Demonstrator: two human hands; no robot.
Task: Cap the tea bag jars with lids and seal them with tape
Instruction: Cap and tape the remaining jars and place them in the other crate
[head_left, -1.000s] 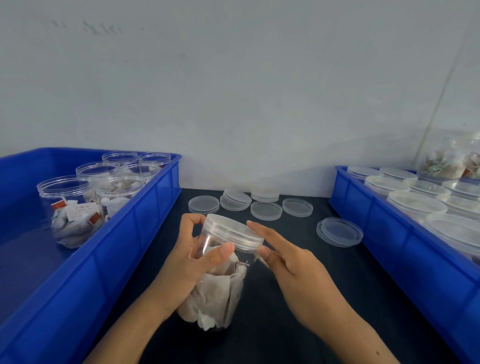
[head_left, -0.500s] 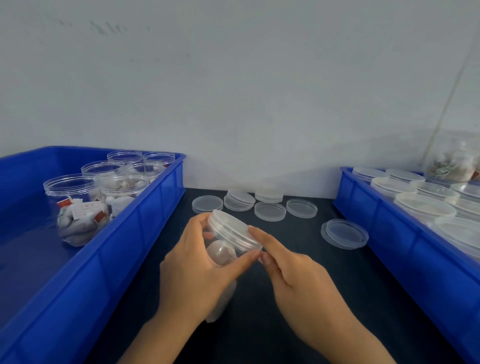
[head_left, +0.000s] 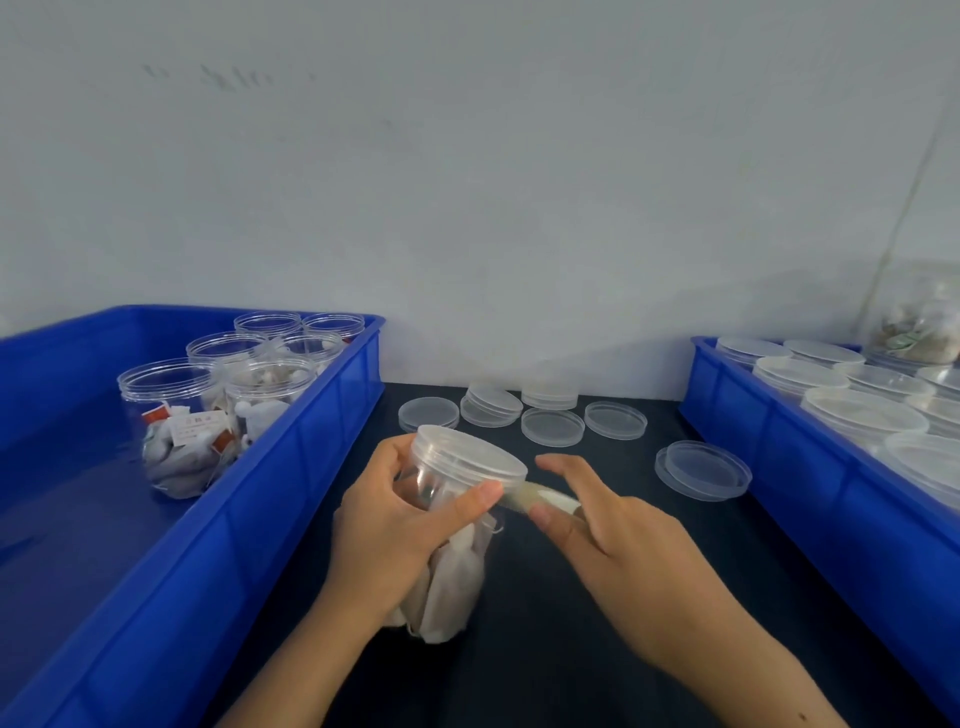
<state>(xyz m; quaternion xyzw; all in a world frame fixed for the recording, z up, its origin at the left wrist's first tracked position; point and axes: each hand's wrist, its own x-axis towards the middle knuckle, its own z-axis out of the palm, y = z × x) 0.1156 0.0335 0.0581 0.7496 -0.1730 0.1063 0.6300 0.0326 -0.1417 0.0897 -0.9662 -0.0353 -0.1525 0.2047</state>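
Dark table (head_left: 571, 649): left hand (head_left: 395, 525) grips clear jar (head_left: 447, 551).

A small packing workstation: blue bins (head_left: 291, 483) of jars (head_left: 171, 410), loose lids (head_left: 553, 427) on a dark bench (head_left: 571, 623), bare wall (head_left: 467, 182).

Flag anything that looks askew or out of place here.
Only small things stand out. The loose lids at the back of the table lie scattered, and one pile is stacked crookedly. The held jar is tilted in the left hand, as taping would need. Nothing is spilled or visibly damaged.
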